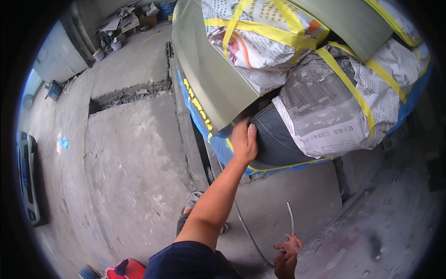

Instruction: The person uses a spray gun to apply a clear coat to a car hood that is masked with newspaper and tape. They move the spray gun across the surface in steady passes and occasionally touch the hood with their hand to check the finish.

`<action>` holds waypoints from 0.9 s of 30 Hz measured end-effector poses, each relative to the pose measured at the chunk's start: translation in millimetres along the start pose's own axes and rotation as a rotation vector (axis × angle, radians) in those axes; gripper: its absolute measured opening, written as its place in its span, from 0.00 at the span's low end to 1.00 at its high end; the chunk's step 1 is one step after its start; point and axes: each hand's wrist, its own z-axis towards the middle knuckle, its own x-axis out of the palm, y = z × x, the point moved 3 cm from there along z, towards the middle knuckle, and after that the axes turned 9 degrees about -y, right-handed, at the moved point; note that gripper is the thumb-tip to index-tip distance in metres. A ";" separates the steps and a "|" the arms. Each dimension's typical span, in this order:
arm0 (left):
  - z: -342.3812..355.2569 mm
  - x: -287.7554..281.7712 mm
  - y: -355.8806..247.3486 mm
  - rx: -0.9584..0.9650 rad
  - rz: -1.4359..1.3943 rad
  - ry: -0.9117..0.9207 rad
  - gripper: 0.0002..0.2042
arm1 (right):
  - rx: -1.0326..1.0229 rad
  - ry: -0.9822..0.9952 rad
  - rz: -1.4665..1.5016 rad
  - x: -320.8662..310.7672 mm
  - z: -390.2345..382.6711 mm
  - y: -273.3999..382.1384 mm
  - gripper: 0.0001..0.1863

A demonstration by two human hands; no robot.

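My left hand (244,143) reaches forward and rests on the corner of a car body, by the gap between a greenish-grey painted panel (220,86) and a dark grey panel (277,139). Its thumb is stretched out on the dark panel; the fingertips are blurred and partly lost at the edge. Low at the right, my right hand (285,266) is closed around an orange air blow gun (291,243). A bent metal nozzle (291,216) points up from the gun, and a grey hose (249,232) curves down to that hand.
Newspaper (320,102) held with yellow tape (346,83) covers much of the car; blue film (218,148) skirts its lower edge. A broken trench (130,95) crosses the concrete floor. A bumper-like part (29,179) lies far left; buckets (98,55) and clutter stand at the back.
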 end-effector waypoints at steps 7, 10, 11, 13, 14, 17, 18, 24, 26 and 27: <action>-1.0 -10.9 56.2 -0.423 0.057 0.329 0.19 | 0.068 0.012 0.084 8.7 9.9 23.8 0.28; -6.1 -23.4 102.1 -0.436 -0.119 0.272 0.19 | 0.080 0.071 0.061 18.0 13.6 32.4 0.28; -7.2 -25.2 98.9 -0.498 -0.116 0.307 0.19 | 0.048 0.069 0.029 18.6 13.9 33.6 0.28; -7.4 -25.6 108.3 -0.483 -0.104 0.335 0.21 | -0.177 0.057 -0.107 24.2 15.7 34.7 0.29; -6.6 -28.4 111.9 -0.475 -0.094 0.345 0.21 | -0.128 0.049 -0.054 27.0 15.0 35.8 0.30; -15.2 -24.8 98.4 -0.497 0.032 0.347 0.21 | -0.017 0.014 0.070 35.6 11.9 35.6 0.31; -13.3 -22.3 85.9 -0.502 0.048 0.307 0.21 | -0.015 0.004 0.095 37.6 12.3 33.3 0.31; 0.0 -38.5 92.6 -0.481 0.148 0.362 0.21 | 0.088 0.032 0.065 45.0 6.1 35.0 0.32; 2.5 -37.7 80.6 -0.470 0.143 0.339 0.21 | 0.198 0.040 0.068 49.1 0.7 31.5 0.31; 3.4 -33.3 67.1 -0.486 0.123 0.348 0.21 | 0.236 0.031 0.061 49.1 -3.1 33.3 0.29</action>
